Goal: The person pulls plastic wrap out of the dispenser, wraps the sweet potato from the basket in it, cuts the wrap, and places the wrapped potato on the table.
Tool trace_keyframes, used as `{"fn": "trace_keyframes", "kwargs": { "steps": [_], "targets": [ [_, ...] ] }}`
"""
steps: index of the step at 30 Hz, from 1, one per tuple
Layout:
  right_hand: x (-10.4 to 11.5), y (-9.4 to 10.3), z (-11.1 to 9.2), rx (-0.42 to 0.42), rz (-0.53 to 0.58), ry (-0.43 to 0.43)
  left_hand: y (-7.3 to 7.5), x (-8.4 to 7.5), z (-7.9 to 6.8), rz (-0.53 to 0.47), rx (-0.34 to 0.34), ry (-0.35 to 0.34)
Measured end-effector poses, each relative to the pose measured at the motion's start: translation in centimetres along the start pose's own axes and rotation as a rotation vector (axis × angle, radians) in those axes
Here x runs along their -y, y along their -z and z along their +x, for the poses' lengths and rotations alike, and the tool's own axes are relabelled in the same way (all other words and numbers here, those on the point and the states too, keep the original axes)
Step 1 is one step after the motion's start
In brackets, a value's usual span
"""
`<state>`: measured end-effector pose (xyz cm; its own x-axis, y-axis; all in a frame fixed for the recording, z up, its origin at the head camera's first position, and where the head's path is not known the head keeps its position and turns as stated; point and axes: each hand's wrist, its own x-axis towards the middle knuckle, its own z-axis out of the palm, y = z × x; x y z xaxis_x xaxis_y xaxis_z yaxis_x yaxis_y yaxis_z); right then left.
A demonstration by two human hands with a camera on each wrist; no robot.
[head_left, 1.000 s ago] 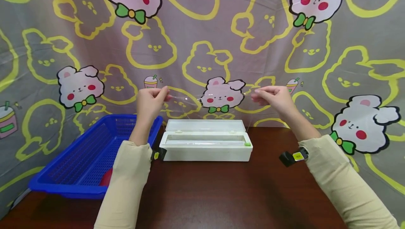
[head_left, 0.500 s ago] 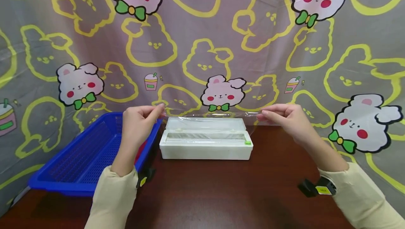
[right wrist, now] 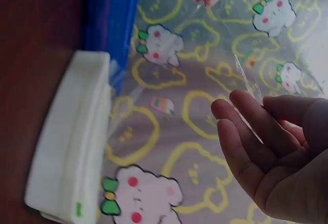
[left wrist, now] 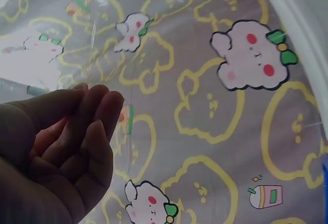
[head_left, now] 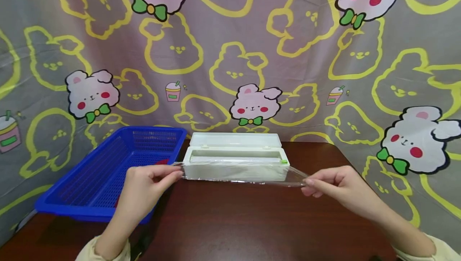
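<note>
Both hands point(head_left: 145, 185) point(head_left: 345, 187) pinch film point(head_left: 241, 175) by an opened box point(head_left: 235, 140); the basket point(head_left: 77, 212) holds something red point(head_left: 163, 161).

Before me hangs a grey cloth point(head_left: 288, 67), creased in places and printed with white rabbits point(head_left: 255, 103), pink cups point(head_left: 173, 92) and yellow lines point(head_left: 173, 71). Below it my table point(head_left: 252, 221) is dark reddish-brown, its far right corner rounded, a soft sheen on top.
</note>
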<state>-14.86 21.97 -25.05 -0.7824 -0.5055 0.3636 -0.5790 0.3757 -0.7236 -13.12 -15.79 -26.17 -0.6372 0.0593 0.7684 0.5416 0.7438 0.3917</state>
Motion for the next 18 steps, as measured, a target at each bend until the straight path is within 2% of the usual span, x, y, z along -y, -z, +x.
{"fn": "trace_keyframes", "kwargs": {
  "steps": [5,8,12,14,18],
  "targets": [
    [-1.4,-1.6,-1.5,0.130,0.120,0.077,0.4,0.3,-1.8,0.050,0.004,-0.065],
    [-2.4,-2.5,-2.2,0.195,0.196,0.111,0.4,0.5,-2.5,0.039,0.004,-0.088],
    [-3.6,-3.7,-2.8,0.252,0.251,0.103,0.2,0.9,-3.9,-0.051,0.050,-0.064],
    [-4.1,-4.1,-3.0,0.272,0.274,0.083,0.0,1.2,-4.7,-0.104,0.094,-0.037],
    [-5.2,-5.0,-3.5,0.317,0.335,0.021,-0.5,1.9,-6.2,-0.142,0.166,-0.029]
  ]
}}
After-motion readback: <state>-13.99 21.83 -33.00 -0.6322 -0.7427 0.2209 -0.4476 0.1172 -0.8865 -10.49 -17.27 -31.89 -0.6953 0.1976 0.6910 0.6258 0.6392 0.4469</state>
